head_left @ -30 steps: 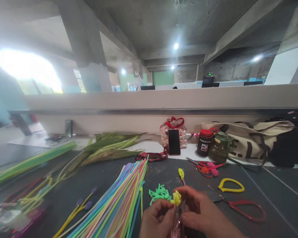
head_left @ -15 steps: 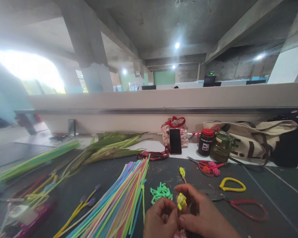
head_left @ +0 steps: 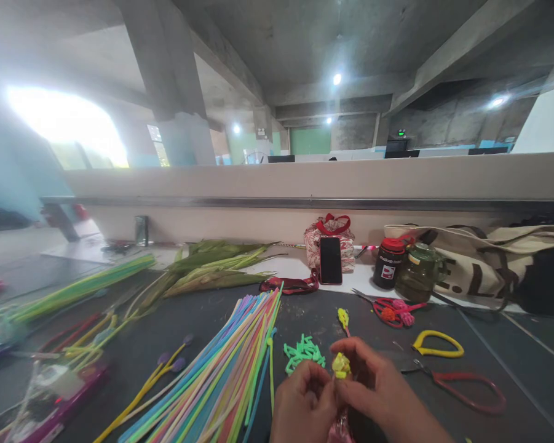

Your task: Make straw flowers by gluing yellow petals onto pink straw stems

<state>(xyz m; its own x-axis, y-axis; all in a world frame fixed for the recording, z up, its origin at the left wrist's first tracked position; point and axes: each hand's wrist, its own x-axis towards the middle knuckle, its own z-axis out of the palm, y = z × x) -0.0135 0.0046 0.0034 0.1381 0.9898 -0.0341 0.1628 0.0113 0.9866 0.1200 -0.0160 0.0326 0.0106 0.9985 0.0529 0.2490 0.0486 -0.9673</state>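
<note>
A small yellow bunched piece (head_left: 341, 365) sits between the fingers of my right hand (head_left: 373, 384), thumb and fingers closed round it. Pressed close against it from the left is my left hand (head_left: 304, 400), fingers curled; what they pinch is hidden. Pink, shiny material (head_left: 340, 427) hangs below my hands. Just left of them lies a pile of short green pieces (head_left: 304, 352). Beyond my right hand rests another yellow piece on a pink stem (head_left: 344, 319). A large fan of coloured straws or strips (head_left: 216, 369) spreads to the left.
Red-handled scissors (head_left: 382, 311) and yellow-and-red-handled pliers or shears (head_left: 465, 391) lie right. Behind stand a phone (head_left: 331, 261), a dark bottle (head_left: 388, 264), a green jug (head_left: 415, 274) and a cloth bag (head_left: 474, 271). Green husks (head_left: 212, 271) and a purple tool (head_left: 67, 403) lie left.
The view has shifted slightly, so most things appear a little further right. My left fingers have come closer to my right thumb, below the yellow piece.
</note>
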